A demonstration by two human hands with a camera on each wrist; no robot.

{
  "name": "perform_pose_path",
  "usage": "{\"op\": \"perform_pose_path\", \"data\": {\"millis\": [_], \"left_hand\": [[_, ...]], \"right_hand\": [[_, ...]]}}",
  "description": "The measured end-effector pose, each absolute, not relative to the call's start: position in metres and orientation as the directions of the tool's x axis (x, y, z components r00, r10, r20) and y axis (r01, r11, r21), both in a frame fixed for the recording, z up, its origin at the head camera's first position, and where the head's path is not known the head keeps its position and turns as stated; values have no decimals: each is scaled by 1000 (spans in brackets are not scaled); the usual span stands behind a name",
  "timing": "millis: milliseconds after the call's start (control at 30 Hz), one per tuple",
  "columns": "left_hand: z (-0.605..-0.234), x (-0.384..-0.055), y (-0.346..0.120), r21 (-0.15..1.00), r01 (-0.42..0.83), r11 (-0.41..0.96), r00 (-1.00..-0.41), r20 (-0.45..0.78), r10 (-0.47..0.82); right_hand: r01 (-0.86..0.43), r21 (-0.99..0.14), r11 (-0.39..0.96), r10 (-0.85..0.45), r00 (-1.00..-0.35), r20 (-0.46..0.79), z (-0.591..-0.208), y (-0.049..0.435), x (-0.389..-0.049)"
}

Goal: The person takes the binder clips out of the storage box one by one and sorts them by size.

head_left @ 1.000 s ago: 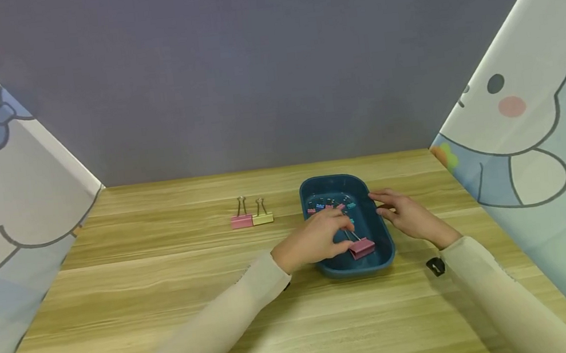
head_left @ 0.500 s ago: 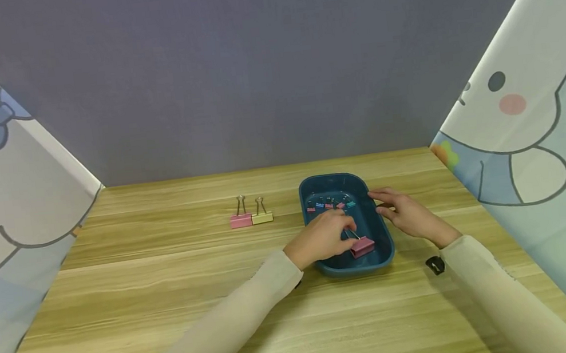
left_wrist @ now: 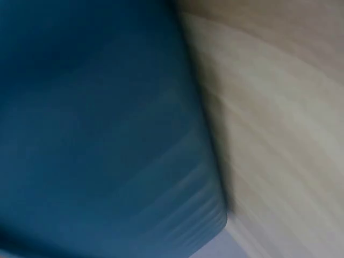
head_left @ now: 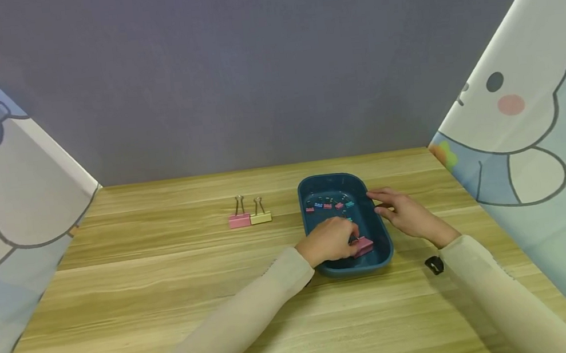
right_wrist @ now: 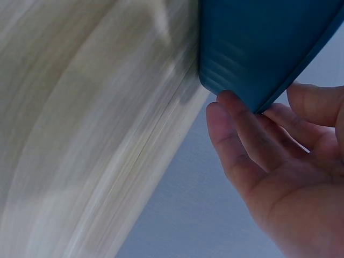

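Observation:
A dark blue plastic tray (head_left: 386,257) stands on the wooden table. Inside its near half lies a large pink binder clip (head_left: 364,247), and my left hand (head_left: 328,242) reaches over the left rim and pinches it at the handle end. The hand hides part of the clip and its wire handles. My right hand (head_left: 408,215) rests at the tray's right side with relaxed fingers. In the right wrist view its fingertips (right_wrist: 226,102) are against the outer wall and the thumb is at the rim. The left wrist view shows only the tray's outer wall (left_wrist: 118,140) and table.
Several small binder clips (head_left: 327,206) in pink, blue and teal form a row in the tray's far half, with another teal one (head_left: 349,219) nearer. Left of the tray, a pink binder clip (head_left: 239,221) and a yellow binder clip (head_left: 261,218) stand side by side. A grey panel (head_left: 252,76) rises behind.
My left hand has moved a little right and down, its fingers closing in on the large pink binder clip's handles. The right hand and tray stay put.

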State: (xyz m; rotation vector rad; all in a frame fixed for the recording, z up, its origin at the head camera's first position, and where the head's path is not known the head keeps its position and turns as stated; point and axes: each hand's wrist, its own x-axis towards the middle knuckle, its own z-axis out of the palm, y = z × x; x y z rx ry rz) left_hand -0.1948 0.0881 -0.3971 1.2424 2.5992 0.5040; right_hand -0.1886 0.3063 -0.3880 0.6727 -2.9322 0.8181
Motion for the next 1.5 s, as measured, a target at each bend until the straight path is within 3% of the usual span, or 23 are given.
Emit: {"op": "perform_pose_path", "data": {"millis": [433,833,1500], "left_hand": [[-401,-194,94,386,688,615,-632,-99,769],[-400,-191,95,355,714,603,-607,-115,786],[-386,-200,75,381,751,540,-592,26,806]], "right_hand": [[-402,-501,767,-391,-911,132,-387,305,-188],[-392,-497,774,-389,-914,116,-387,306,-188],[-405,-503,764,-393,-910,136,-391,308,-188]]}}
